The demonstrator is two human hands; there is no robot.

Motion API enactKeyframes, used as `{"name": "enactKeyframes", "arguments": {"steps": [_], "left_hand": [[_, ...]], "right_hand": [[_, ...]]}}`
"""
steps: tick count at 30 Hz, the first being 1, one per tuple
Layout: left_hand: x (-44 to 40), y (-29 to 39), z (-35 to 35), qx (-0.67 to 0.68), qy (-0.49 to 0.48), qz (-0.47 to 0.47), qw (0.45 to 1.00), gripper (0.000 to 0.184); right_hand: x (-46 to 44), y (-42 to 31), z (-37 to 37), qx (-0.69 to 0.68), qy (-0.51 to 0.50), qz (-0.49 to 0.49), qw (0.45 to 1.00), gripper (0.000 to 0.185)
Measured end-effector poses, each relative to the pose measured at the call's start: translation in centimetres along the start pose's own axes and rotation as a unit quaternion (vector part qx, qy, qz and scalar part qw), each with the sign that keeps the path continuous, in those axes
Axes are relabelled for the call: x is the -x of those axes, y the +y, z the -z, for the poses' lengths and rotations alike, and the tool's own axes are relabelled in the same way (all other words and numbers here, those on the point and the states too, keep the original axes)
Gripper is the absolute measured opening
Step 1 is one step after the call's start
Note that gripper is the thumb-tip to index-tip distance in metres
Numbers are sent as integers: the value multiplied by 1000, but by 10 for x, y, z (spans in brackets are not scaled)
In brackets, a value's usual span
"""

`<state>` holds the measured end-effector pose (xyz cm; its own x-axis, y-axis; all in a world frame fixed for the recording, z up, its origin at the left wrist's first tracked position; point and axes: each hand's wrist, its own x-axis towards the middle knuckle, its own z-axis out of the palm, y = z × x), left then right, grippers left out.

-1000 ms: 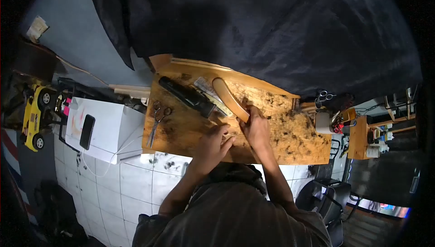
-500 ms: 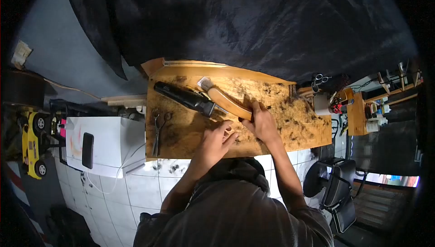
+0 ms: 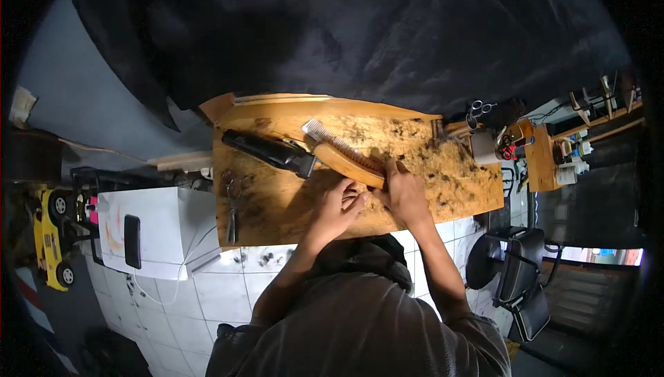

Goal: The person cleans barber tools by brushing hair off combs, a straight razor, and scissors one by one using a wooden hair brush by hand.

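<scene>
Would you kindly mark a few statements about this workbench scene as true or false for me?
1. The right hand holds one end of the curved wooden brush. True.
2. The black clipper lies to the right of the brush. False: it lies to the left of it.
3. The phone rests on a white box-shaped stand. True.
4. The toy car is red. False: it is yellow.
5. The scissors nearest the clipper are gripped in the left hand. False: they lie on the wooden tabletop, away from both hands.
</scene>
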<state>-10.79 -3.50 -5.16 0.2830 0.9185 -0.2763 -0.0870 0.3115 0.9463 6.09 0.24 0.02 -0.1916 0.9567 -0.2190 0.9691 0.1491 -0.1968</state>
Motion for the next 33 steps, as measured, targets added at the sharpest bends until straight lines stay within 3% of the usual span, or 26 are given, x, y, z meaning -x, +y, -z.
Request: {"name": "enactKeyframes", "arguments": {"steps": [4, 7, 13, 15, 19, 22, 25, 28, 31, 33], "left_hand": [[-8, -13, -4, 44, -2, -9, 999, 29], [-17, -26, -15, 126, 23, -42, 991, 28], [-21, -30, -40, 146, 82, -49, 985, 31], [-22, -33, -44, 128, 89, -56, 986, 33], [-11, -35, -49, 103, 133, -100, 981, 34], [-11, -25, -55, 142, 191, -62, 969, 35], [-6, 7, -67, 151, 155, -34, 976, 36], [-14, 5, -70, 309, 9, 19, 951, 37], [-24, -4, -90, 442, -48, -21, 896, 35], [-30, -1, -105, 437, -51, -36, 897, 38]], "right_hand": [[-5, 16, -6, -76, 14, 54, 996, 64], [-9, 27, -5, -97, -5, 73, 993, 62], [-14, 45, 3, -198, -33, 117, 973, 57], [-16, 49, 12, -251, -78, 113, 958, 55], [-22, 71, -8, -368, -75, 131, 918, 52], [-15, 86, 1, -485, -115, 121, 858, 49], [-6, 101, 5, -613, -119, 126, 771, 47], [9, 110, 41, -624, -196, 92, 751, 56], [20, 118, 54, -658, -220, 75, 717, 57], [27, 122, 54, -666, -205, 80, 713, 55]]}}
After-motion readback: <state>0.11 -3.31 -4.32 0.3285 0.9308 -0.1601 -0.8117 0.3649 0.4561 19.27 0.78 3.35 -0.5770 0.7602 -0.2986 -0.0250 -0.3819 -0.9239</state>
